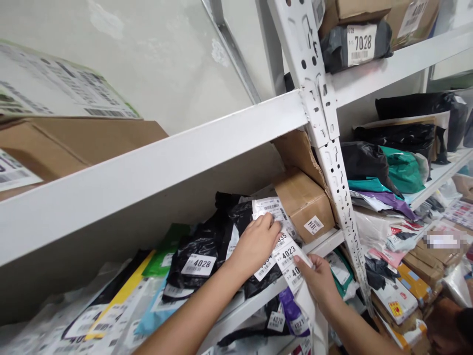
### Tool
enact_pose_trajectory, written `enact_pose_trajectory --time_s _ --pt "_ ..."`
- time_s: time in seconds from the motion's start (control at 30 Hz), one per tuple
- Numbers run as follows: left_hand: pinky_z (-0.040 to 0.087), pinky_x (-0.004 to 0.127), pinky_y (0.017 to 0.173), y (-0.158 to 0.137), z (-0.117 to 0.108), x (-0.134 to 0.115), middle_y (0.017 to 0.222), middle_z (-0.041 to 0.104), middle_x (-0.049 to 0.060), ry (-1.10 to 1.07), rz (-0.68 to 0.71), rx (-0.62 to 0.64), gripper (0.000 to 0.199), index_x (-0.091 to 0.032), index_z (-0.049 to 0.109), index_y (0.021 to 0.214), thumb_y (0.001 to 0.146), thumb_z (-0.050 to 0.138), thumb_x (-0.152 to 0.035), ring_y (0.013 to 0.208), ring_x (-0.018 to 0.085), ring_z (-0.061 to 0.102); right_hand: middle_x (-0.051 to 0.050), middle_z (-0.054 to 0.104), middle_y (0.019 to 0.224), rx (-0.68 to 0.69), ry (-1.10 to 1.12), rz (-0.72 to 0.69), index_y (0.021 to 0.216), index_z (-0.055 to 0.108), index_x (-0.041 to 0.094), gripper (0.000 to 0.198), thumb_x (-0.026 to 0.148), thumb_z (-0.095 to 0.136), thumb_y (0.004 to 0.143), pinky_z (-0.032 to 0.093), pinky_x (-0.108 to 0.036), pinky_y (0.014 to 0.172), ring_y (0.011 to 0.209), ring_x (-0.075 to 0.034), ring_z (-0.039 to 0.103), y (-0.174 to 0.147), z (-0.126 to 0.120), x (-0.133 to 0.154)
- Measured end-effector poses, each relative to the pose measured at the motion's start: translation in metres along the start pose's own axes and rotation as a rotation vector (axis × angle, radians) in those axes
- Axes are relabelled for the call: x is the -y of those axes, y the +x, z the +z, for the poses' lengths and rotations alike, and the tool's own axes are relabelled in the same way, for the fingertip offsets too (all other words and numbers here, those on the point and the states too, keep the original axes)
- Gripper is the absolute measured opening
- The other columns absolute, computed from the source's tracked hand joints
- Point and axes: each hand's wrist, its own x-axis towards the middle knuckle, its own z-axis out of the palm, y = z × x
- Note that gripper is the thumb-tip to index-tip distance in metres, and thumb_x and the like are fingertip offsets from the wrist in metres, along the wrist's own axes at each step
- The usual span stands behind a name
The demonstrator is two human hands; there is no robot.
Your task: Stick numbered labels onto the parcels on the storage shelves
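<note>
My left hand (258,241) reaches onto the shelf, its fingers curled at the upper end of a strip of number labels (290,259). Their exact grip is partly hidden. My right hand (320,278) pinches the strip's side between thumb and fingers, beside the number 4023. Behind my left fingers lies a parcel with a white shipping label (271,207). A black plastic parcel (195,249) labelled 4028 is to the left. Right of the hands sits a brown box (301,197) with a small, upside-down label.
A white shelf beam (155,172) crosses above my hands, and a perforated upright post (338,187) stands to the right. Below are a purple parcel (291,303) and more bags. Another rack holds a green parcel (402,170). Part of a person (449,325) shows at lower right.
</note>
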Motion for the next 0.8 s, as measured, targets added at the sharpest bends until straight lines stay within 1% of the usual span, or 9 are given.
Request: enact_pose_trajectory --time_s 0.1,0.17,0.3,0.4,0.47,0.53,0.63,0.7,0.8 --pt "0.048 0.041 0.081 0.000 0.000 -0.004 0.094 0.058 0.011 0.048 -0.015 0.036 0.019 -0.017 0.065 0.093 0.093 0.046 -0.013 0.093 0.029 0.057 0.003 0.053 0.047 0.017 0.040 0.046 0.053 0.052 0.017 0.065 0.071 0.085 0.037 0.031 -0.024 0.050 0.047 -0.008 0.039 -0.010 -0.002 -0.003" --pt "0.048 0.041 0.081 0.000 0.000 -0.005 0.095 0.059 0.012 0.080 -0.017 0.053 0.021 -0.016 0.065 0.096 0.093 0.045 -0.011 0.094 0.030 0.058 0.002 0.055 0.049 0.001 0.064 0.056 0.054 0.054 0.016 0.065 0.070 0.085 0.038 0.032 -0.024 0.050 0.048 -0.008 0.041 -0.018 -0.005 -0.006" --pt "0.048 0.040 0.082 0.002 -0.003 -0.003 0.095 0.060 0.012 0.108 -0.013 0.079 0.021 -0.015 0.065 0.096 0.094 0.044 -0.014 0.093 0.029 0.059 0.004 0.047 0.044 -0.065 0.040 0.044 0.048 0.045 0.019 0.066 0.070 0.085 0.040 0.024 -0.023 0.046 0.046 -0.007 0.033 -0.034 -0.020 -0.013" --pt "0.050 0.041 0.083 0.004 -0.006 -0.002 0.095 0.062 0.013 0.105 -0.021 0.105 0.019 -0.013 0.065 0.096 0.095 0.047 -0.018 0.095 0.030 0.061 0.005 0.041 0.042 -0.090 -0.029 -0.031 0.045 0.040 0.020 0.066 0.068 0.084 0.047 0.022 -0.023 0.046 0.045 -0.006 0.029 -0.047 -0.044 -0.022" --pt "0.051 0.041 0.084 0.003 -0.008 -0.002 0.095 0.063 0.014 0.074 -0.029 0.099 0.020 -0.012 0.064 0.096 0.096 0.049 -0.025 0.095 0.031 0.062 0.005 0.042 0.043 -0.087 -0.064 -0.072 0.047 0.042 0.019 0.062 0.064 0.084 0.054 0.024 -0.023 0.046 0.046 -0.007 0.030 -0.055 -0.066 -0.030" --pt "0.052 0.040 0.083 0.002 -0.009 -0.003 0.099 0.065 0.013 0.029 -0.041 0.067 0.021 -0.012 0.061 0.107 0.095 0.050 -0.026 0.095 0.030 0.063 0.003 0.048 0.046 -0.060 -0.083 -0.038 0.049 0.048 0.018 0.057 0.061 0.085 0.056 0.029 -0.023 0.047 0.046 -0.008 0.036 -0.060 -0.088 -0.037" --pt "0.052 0.038 0.083 -0.001 -0.008 -0.004 0.104 0.065 0.011 -0.021 -0.043 0.027 0.033 -0.016 0.052 0.127 0.095 0.047 -0.019 0.093 0.027 0.064 0.001 0.054 0.049 -0.044 -0.075 0.032 0.053 0.056 0.017 0.053 0.060 0.086 0.054 0.033 -0.023 0.047 0.047 -0.009 0.040 -0.064 -0.116 -0.047" --pt "0.053 0.039 0.083 -0.001 -0.008 -0.004 0.102 0.064 0.010 -0.052 -0.045 0.012 0.030 -0.019 0.052 0.126 0.097 0.042 -0.021 0.092 0.027 0.064 0.002 0.052 0.048 -0.082 -0.055 0.038 0.053 0.057 0.016 0.053 0.060 0.086 0.053 0.033 -0.023 0.047 0.046 -0.008 0.038 -0.065 -0.128 -0.052" --pt "0.053 0.039 0.081 0.001 -0.007 -0.004 0.104 0.060 0.011 -0.151 -0.103 -0.024 0.029 -0.017 0.055 0.114 0.101 0.032 -0.029 0.088 0.025 0.064 0.003 0.048 0.047 -0.124 -0.070 0.025 0.050 0.055 0.017 0.054 0.061 0.087 0.051 0.031 -0.023 0.047 0.047 -0.008 0.034 -0.065 -0.137 -0.056"
